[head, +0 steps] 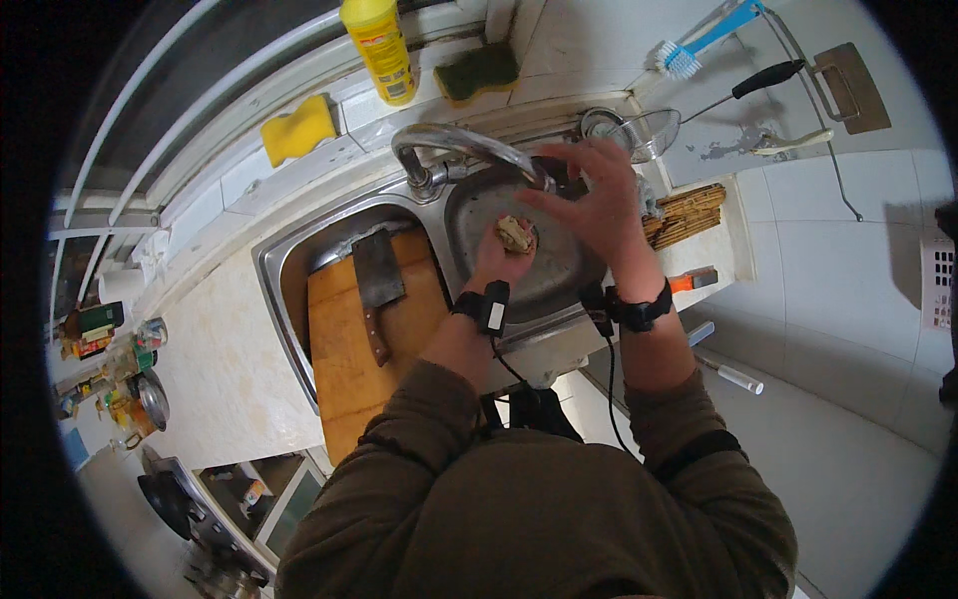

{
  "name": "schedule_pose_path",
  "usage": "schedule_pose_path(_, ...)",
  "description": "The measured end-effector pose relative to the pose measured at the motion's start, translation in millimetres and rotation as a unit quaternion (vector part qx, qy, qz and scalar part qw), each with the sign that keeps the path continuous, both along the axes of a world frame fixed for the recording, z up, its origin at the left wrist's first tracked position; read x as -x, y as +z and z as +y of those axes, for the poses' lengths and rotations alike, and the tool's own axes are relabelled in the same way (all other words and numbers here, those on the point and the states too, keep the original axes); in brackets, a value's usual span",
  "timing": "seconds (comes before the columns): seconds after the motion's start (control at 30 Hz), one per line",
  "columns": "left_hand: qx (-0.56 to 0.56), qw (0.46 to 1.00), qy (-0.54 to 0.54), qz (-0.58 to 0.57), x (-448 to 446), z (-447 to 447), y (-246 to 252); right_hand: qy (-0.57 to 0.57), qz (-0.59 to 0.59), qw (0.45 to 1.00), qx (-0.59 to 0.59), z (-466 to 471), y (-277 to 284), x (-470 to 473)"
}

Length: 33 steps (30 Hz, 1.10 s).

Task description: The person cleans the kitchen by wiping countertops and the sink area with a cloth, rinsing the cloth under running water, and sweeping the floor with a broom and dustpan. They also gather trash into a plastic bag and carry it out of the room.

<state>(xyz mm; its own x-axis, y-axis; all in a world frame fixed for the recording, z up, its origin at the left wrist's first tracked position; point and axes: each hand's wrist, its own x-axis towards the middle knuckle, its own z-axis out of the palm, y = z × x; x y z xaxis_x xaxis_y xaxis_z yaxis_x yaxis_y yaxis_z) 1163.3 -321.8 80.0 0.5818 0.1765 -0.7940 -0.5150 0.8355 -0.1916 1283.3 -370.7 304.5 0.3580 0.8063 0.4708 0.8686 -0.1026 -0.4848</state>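
Over the right basin of a stainless-steel sink (524, 296), my left hand (503, 258) holds a small, lumpy, pale-brown piece of food (515, 233), possibly ginger root. It lies in the upturned fingers, below the end of the chrome faucet (468, 135). My right hand (606, 191) is raised beside the spout, thumb and fingers spread around its end. Whether they touch the metal is hard to tell. No water stream can be made out.
A wooden cutting board (359, 419) lies across the left basin, bearing a cleaver (379, 269). Sponges (299, 129) and a yellow bottle (382, 56) line the sill. To the right are a wire strainer (655, 133), bamboo sticks (685, 213) and an orange-handled tool (692, 281).
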Motion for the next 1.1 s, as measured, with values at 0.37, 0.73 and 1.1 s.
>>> schedule_pose_path(0.37, -0.662, 0.682, -0.287, 0.117, 27.0, 20.6, -68.3, 0.024, 0.929, 0.368, -0.044, 13.3, -239.8, 7.7)
schedule_pose_path(0.73, -0.73, 0.462, -0.465, 0.194, 0.0, 50.9, -28.1, -0.044, 0.759, 0.649, -0.037, 31.3, -229.3, 30.2)
schedule_pose_path(1.1, -0.468, 0.8, -0.356, 0.116, -59.9, 4.7, -66.4, -0.053, 0.494, 0.867, 0.045, -2.8, -260.1, -0.5)
